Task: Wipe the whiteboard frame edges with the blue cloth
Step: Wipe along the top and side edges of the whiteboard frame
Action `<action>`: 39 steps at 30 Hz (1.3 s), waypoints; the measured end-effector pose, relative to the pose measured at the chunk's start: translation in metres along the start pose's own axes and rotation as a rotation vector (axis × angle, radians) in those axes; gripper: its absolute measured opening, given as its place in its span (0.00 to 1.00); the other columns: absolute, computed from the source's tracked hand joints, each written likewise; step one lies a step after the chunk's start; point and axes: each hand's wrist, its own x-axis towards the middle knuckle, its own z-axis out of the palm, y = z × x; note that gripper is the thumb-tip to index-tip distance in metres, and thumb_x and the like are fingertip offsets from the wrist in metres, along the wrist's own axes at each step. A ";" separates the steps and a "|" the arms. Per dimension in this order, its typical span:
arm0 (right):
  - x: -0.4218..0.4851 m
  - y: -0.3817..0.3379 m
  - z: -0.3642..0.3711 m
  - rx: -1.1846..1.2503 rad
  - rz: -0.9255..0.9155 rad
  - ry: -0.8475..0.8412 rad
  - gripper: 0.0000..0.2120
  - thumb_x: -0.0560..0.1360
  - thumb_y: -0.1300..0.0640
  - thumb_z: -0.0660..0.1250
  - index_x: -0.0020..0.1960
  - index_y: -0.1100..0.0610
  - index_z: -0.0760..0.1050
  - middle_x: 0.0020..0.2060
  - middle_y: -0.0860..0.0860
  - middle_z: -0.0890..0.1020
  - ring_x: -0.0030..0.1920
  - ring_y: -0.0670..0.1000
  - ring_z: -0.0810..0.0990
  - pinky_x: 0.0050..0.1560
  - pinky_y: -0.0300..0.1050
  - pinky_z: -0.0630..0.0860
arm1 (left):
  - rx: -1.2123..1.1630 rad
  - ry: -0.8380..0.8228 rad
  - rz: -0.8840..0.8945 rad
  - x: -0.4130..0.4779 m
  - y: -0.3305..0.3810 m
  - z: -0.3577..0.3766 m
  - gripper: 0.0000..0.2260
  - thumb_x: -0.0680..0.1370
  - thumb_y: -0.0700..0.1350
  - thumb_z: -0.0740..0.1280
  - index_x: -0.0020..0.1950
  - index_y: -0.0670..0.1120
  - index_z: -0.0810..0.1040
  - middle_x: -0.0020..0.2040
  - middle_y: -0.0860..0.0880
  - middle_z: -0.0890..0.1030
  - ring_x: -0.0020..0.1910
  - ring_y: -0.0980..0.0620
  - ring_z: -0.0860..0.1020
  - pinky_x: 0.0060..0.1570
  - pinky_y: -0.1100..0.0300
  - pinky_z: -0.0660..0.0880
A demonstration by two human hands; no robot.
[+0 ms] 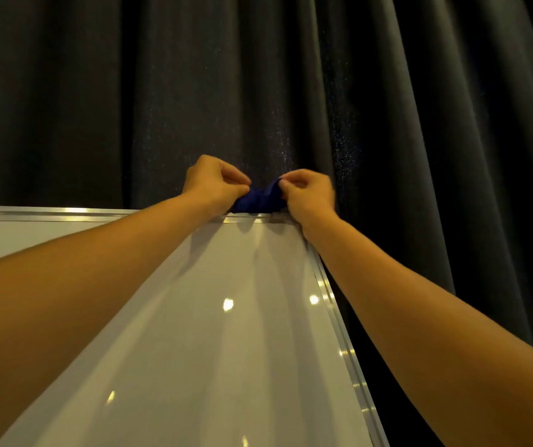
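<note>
A blue cloth (260, 199) is bunched on the whiteboard's top frame edge (65, 213), close to the upper right corner. My left hand (213, 182) pinches the cloth's left end, and my right hand (308, 191) pinches its right end. Both arms reach up across the white board surface (226, 333). The silver right frame edge (339, 321) runs down from the corner under my right wrist. Most of the cloth is hidden between the hands.
A dark pleated curtain (291, 75) hangs right behind the board and fills the upper view and the right side. Ceiling lights reflect as bright spots on the board.
</note>
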 end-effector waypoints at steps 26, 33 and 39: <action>-0.038 0.040 -0.007 -0.762 -0.665 -0.408 0.21 0.82 0.59 0.59 0.74 0.54 0.66 0.72 0.54 0.71 0.73 0.54 0.66 0.71 0.51 0.66 | 0.961 -0.001 0.341 -0.073 -0.044 0.006 0.26 0.79 0.61 0.56 0.70 0.46 0.69 0.66 0.44 0.75 0.63 0.44 0.73 0.63 0.47 0.68; -0.067 0.065 -0.021 -0.349 -0.317 0.003 0.17 0.77 0.69 0.65 0.65 0.61 0.77 0.63 0.58 0.79 0.64 0.56 0.77 0.69 0.39 0.65 | 1.062 -0.027 0.313 -0.066 -0.054 0.010 0.31 0.77 0.66 0.52 0.72 0.48 0.65 0.65 0.43 0.73 0.62 0.43 0.71 0.64 0.46 0.65; -0.136 0.091 -0.043 -0.374 -0.294 0.077 0.17 0.75 0.68 0.68 0.62 0.57 0.79 0.59 0.53 0.82 0.59 0.49 0.79 0.65 0.34 0.68 | 1.103 -0.014 0.184 -0.062 -0.055 0.020 0.32 0.75 0.69 0.50 0.70 0.49 0.67 0.65 0.38 0.71 0.62 0.37 0.69 0.65 0.41 0.63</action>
